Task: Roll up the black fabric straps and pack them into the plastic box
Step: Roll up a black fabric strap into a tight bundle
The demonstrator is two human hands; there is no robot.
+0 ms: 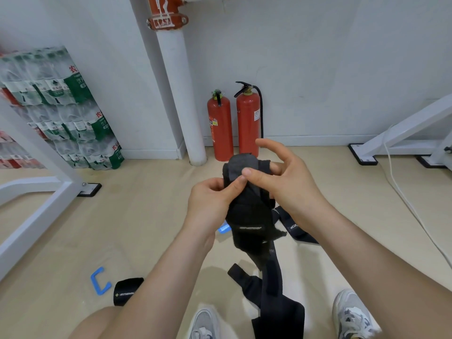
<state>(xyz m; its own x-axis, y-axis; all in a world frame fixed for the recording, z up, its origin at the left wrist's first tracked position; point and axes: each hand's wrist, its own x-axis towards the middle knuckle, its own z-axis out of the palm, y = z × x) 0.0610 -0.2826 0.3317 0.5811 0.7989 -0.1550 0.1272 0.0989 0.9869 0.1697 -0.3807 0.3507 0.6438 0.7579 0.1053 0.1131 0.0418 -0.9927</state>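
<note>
a strap (pixel 249 211) is pinched by the left hand (pixel 212 204) and right hand (pixel 288 182), before the extinguishers (pixel 233 123), to keep the roll tight.

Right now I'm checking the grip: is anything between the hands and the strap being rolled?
Nothing visible. Both the left hand and the right hand already pinch the strap directly; its loose tail hangs down.

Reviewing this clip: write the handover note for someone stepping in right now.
Left hand: pinches the black strap near its top.
Right hand: pinches the same end, index finger raised.
The strap's tail hangs to the floor.
Done: one rolled strap, lower left.
A loose strap lies to the right.
Box: not clearly visible.
To do: finish this roll, roll the loose one, pack all.
</note>
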